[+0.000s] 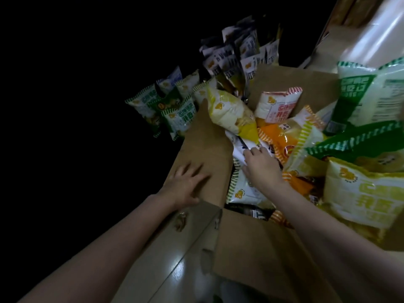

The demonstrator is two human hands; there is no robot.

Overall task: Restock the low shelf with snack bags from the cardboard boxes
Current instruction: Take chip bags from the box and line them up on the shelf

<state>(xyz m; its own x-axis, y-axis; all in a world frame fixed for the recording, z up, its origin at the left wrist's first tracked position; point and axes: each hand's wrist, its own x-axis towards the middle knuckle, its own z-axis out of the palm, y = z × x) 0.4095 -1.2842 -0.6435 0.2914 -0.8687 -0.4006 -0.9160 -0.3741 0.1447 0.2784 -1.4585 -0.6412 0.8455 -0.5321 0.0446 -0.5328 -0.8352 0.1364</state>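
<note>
— How were the hands?

— The left hand (185, 184) lay spread flat on the cardboard box (262, 243) flap's left edge; the right hand (261, 165) pinched a white-and-black snack bag (238, 149) inside it.

— The risk?

— Lifting could have tipped the yellow bag (229, 112) leaning at the rim, toppling shelf bags (172, 112) beyond.

The left hand (185, 184) lies flat with spread fingers on the cardboard box (205, 145) flap, while the right hand (261, 166) grips a white-and-black snack bag (238, 147) among the yellow, orange and green bags inside.
</note>
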